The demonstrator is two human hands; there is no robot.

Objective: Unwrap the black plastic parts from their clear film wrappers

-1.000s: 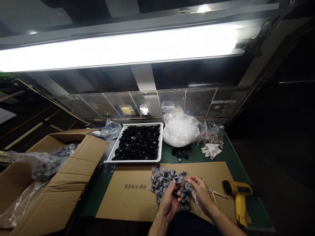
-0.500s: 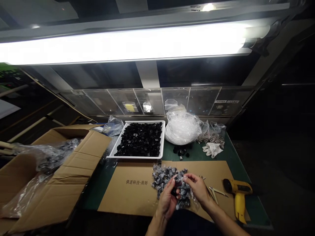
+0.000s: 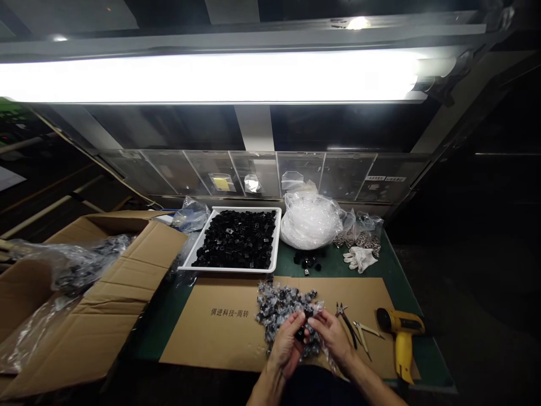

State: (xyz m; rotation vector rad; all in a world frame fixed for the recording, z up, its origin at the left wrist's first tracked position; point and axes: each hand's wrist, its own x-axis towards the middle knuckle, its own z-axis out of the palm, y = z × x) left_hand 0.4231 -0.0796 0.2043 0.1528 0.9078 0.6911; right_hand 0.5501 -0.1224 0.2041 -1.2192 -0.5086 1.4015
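Note:
My left hand [image 3: 288,345] is closed round a small black part [image 3: 309,312], held up between thumb and fingertips. Another dark piece shows lower down, against its curled fingers. Pinched close beside it, my right hand [image 3: 332,337] has clear plastic wrap [image 3: 318,307] at its fingers, and a strip of film trails below the palm. Whether its fingertips also touch the black part is hard to see. Under both hands lies a pile of small black parts in clear wrapping [image 3: 276,307], spread on a flat cardboard sheet [image 3: 211,338].
A white tray [image 3: 278,237] of loose black parts stands behind the cardboard. Right of it are a bulging clear plastic bag [image 3: 311,221], bags of metal pieces [image 3: 363,239] and a white glove [image 3: 359,259]. Cutters [image 3: 347,324], tweezers [image 3: 368,329] and a yellow heat gun [image 3: 403,344] lie rightward. An open carton [image 3: 114,304] stands left.
My hands have come closer together, with the right hand moving in toward the black part. The cutters beside my right hand show more fully. The whole view has shifted slightly.

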